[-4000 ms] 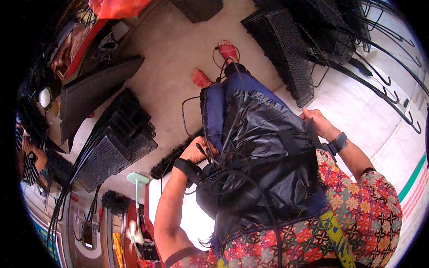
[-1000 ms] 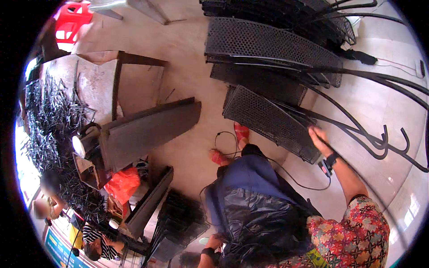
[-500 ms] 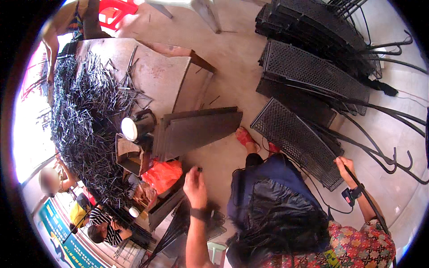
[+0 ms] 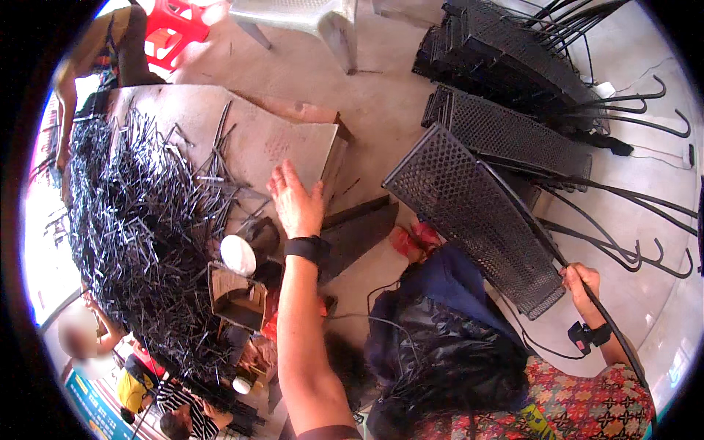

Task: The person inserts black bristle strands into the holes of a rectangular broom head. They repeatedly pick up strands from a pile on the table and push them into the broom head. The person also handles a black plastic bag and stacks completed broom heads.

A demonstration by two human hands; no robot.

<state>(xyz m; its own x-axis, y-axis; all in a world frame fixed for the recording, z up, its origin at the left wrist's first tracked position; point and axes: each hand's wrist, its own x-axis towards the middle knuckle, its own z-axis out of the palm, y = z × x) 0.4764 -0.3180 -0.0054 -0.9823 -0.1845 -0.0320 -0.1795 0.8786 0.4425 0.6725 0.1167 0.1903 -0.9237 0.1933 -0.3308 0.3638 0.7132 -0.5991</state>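
Observation:
My right hand (image 4: 583,282) is closed round a long black rod (image 4: 617,339) that runs along the edge of a black perforated mesh panel (image 4: 469,205). The panel tilts over the floor in front of my lap. My left hand (image 4: 297,204) reaches forward with fingers spread, above the near corner of the cardboard-topped table (image 4: 257,121); nothing shows in it. Near it stands a dark mug-like container with a white lid (image 4: 238,254). Many thin black strips (image 4: 147,220) lie heaped beyond the hand.
Stacked mesh panels (image 4: 506,132) with hooked rods (image 4: 653,92) lie to the right. A cardboard box (image 4: 238,297) and dark flat panels (image 4: 363,235) sit by the table. Black plastic (image 4: 447,359) covers my lap. Other people (image 4: 187,411) sit at the lower left. A pale plastic chair (image 4: 323,22) stands far off.
My left hand has moved forward from beside the red bag to the table's corner, its fingers opening. The panel's far end has swung up and left, my right hand still on the rod.

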